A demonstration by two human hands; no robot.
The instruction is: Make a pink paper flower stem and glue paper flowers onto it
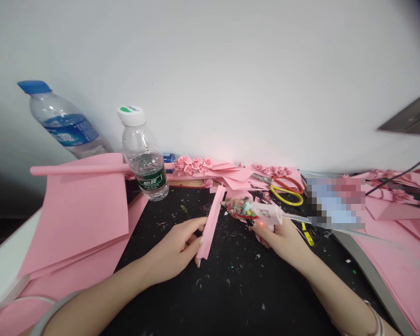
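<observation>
My left hand [182, 247] grips a narrow folded strip of pink paper [214, 219] near its lower end, thumb on top and fingers beneath. The strip slants up and away over the black work surface [182, 298]. In my right hand [278, 238] is a hot glue gun [266, 212], its body white and its front crusted with multicoloured glue and scraps. A small red light glows by its handle. The nozzle points left and is close to the strip's upper part; whether they touch I cannot tell. A clear glue stick [296, 217] sticks out behind the gun.
A water bottle [143, 158] and a blue-capped bottle [70, 121] stand at the left, beside pink paper sheets [87, 210]. Pink paper roses [196, 165] and scissors [287, 191] lie along the wall. More pink sheets [402, 261] are at the right, near a black cable [399, 175].
</observation>
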